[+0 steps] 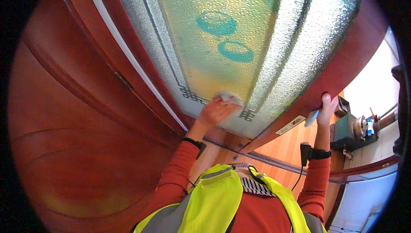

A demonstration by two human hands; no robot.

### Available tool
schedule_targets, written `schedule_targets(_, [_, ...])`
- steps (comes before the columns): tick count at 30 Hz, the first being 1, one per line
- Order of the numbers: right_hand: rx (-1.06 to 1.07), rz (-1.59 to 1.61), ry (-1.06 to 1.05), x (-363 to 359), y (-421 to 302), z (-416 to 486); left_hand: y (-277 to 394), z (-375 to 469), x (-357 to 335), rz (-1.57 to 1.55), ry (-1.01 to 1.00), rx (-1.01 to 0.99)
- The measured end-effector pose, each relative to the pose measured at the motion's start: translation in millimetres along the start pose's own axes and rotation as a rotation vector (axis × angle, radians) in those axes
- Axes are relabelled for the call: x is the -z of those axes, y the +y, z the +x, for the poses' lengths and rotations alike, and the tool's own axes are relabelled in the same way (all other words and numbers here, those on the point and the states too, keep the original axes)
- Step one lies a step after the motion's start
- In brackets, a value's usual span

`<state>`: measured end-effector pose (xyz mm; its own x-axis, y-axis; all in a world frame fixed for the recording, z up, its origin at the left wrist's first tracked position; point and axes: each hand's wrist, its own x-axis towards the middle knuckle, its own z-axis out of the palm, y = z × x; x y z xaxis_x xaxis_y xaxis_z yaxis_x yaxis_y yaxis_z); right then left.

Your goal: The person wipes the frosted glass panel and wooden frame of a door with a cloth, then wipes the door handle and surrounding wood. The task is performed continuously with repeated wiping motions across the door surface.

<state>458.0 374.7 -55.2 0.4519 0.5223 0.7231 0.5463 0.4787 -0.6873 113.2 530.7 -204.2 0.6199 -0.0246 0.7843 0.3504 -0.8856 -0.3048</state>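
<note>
My left hand presses a wadded white cloth against the lower part of a textured glass panel. The glass has a yellow-green picture with teal ring shapes and dark fretwork at its lower corners. It sits in a reddish-brown sliding or hinged door, which kind I cannot tell. My right hand grips the edge of the door frame, thumb on the near face. A pale blue-white cloth-like piece shows beside that palm, partly hidden. Each wrist wears a black strap.
A reddish-brown wood panel fills the left side. A floor track crosses the wood-plank floor. Beyond the door, at right, a metal pot stands on a dark stove-like unit. A sticker with writing is on the door edge.
</note>
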Motion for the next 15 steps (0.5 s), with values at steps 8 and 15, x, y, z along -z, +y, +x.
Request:
schedule_targets(8, [0.009, 0.050, -0.006, -1, 1, 0, -87, -61, 49, 0.127, 0.297, 1.125])
schedule_targets(15, [-0.017, 0.048, 0.068, 2, 9, -2, -121, 12, 60, 0.225, 0.608, 0.992])
